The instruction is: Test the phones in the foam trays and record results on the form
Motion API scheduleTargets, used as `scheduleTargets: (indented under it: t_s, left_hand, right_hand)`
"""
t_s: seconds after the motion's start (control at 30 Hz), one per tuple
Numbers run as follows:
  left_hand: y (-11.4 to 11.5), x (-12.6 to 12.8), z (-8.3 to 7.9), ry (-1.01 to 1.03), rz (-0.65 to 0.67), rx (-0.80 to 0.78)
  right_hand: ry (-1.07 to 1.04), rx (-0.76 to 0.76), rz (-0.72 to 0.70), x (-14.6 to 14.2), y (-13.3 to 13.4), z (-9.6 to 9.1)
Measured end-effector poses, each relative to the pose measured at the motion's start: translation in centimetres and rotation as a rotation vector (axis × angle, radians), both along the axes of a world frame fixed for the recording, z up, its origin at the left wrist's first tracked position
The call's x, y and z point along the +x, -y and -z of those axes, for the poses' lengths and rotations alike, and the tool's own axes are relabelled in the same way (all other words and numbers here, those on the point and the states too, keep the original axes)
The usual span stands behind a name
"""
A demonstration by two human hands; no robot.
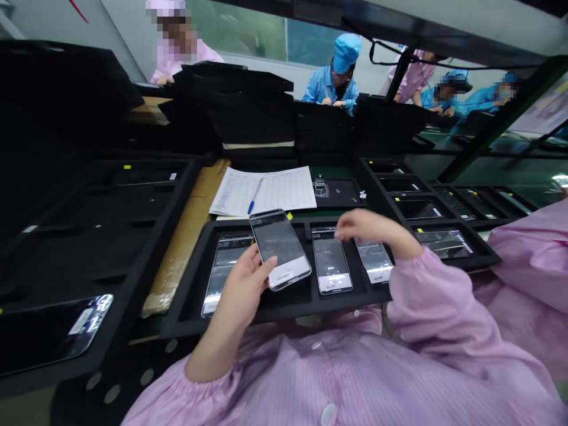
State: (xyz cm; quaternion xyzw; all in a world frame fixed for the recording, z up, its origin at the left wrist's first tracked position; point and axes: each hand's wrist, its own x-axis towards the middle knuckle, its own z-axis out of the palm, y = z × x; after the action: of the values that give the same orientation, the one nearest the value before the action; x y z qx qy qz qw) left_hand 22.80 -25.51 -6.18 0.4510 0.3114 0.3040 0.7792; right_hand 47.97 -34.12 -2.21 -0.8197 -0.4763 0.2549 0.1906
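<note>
My left hand (248, 275) grips a smartphone (281, 248) by its lower left edge. It is tilted above the black foam tray (284, 307), and its lit screen shows grey with a white band at the bottom. My right hand (359, 226) hovers at the upper end of a second phone (332, 263) in the tray, fingers curled together; whatever is in them, if anything, is hidden. Another lit phone (375, 260) lies to the right, partly under my right wrist. At the tray's left side rests one more phone (222, 272), partly behind my left hand.
Behind the tray lie paper forms (284, 188) with a blue pen (255, 196) and a small black tray (339, 192) of little parts. Foam trays with phones stand left (146, 236) and right (399, 222). Co-workers (332, 83) sit across; a pink sleeve (532, 248) is close at right.
</note>
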Motion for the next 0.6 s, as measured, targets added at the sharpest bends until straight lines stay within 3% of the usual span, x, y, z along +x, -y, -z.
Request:
scheduleTargets:
  t_s: [0.13, 0.2, 0.27, 0.33, 0.4, 0.5, 0.6]
  left_hand:
    - [-1.9, -1.3, 2.2, -0.168, 0.209, 0.118]
    - [-1.9, -1.3, 2.9, -0.271, 0.138, 0.315]
    - [-1.2, -0.6, 3.1, -0.399, -0.022, 0.604]
    - [-0.1, 0.6, 2.9, -0.476, -0.086, 0.878]
    - [1.4, 2.3, 2.7, -0.487, 0.024, 0.996]
    - [3.4, 5.0, 2.9, -0.483, 0.186, 0.922]
    - [4.6, 6.5, 3.2, -0.446, 0.231, 0.827]
  right_hand:
    - [0.246, 0.043, 0.267, 7.2, -4.0, 0.4]
    - [0.298, 0.024, 0.315, 8.7, -5.3, 1.4]
    - [0.318, 0.013, 0.329, 9.2, -6.1, 2.4]
    - [0.322, 0.031, 0.322, 9.1, -6.5, 2.7]
    - [0.324, 0.085, 0.309, 8.4, -6.4, 2.3]
    - [0.346, 0.223, 0.288, 5.9, -5.0, 0.4]
    - [0.314, 0.447, 0.256, 1.5, -1.0, -1.8]
